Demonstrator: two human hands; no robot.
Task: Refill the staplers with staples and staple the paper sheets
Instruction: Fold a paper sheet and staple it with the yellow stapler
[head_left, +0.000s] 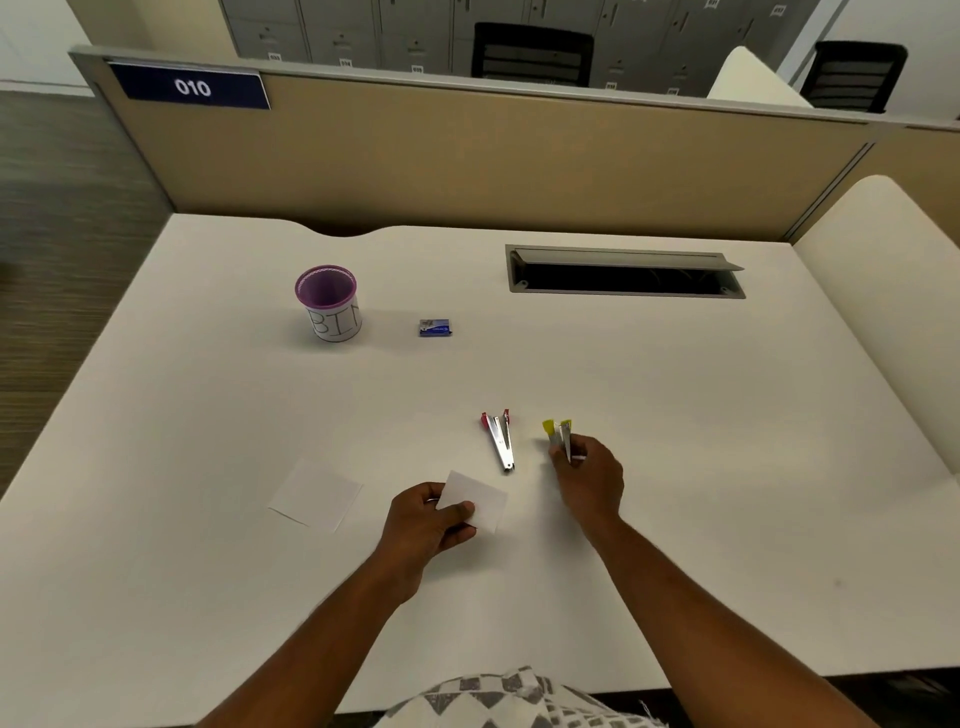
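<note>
My left hand (426, 525) pinches a small white paper sheet (483, 501) just above the desk, thumb on top. My right hand (589, 478) grips the rear of a yellow stapler (557, 431), which is hinged open with its yellow ends pointing away from me. A red stapler (500, 439) lies hinged open on the desk between the two hands, touched by neither. A second white paper sheet (317, 493) lies flat to the left. A small blue staple box (435, 328) sits farther back.
A purple mesh cup (327, 304) with a paper label reading "BIN" stands at the back left of the white desk (675, 415). An open cable tray slot (623, 273) is at the back right. A beige partition closes the far edge.
</note>
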